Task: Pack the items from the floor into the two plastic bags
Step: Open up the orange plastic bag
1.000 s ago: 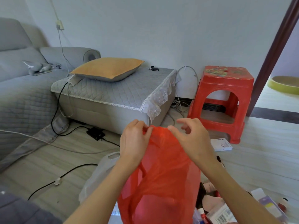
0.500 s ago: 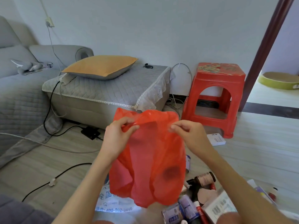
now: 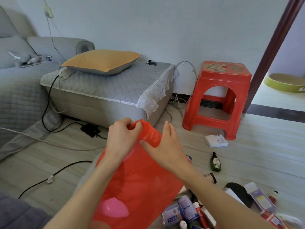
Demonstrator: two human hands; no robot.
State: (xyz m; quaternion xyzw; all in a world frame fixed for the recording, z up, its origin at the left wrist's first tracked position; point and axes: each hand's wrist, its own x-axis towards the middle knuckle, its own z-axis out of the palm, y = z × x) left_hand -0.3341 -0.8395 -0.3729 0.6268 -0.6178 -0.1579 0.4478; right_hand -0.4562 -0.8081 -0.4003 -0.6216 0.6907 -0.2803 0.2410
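At far left, a grey sofa (image 3: pixel 18 90) is standing beside a quilted ottoman (image 3: pixel 105 90) that is carrying an orange cushion (image 3: pixel 102 61). Toward centre, the left hand (image 3: pixel 123 138) is pinching the top edge of the red plastic bag (image 3: pixel 137 182), which is hanging above the floor. Just beside it, the right hand (image 3: pixel 166 149) is gripping the bag's gathered handle, thumb curled against it. Lower right, small bottles and boxes (image 3: pixel 186 210) are lying on the floor, a green bottle (image 3: pixel 215 162) and a white box (image 3: pixel 216 140) further back, near a red stool (image 3: pixel 219 98).
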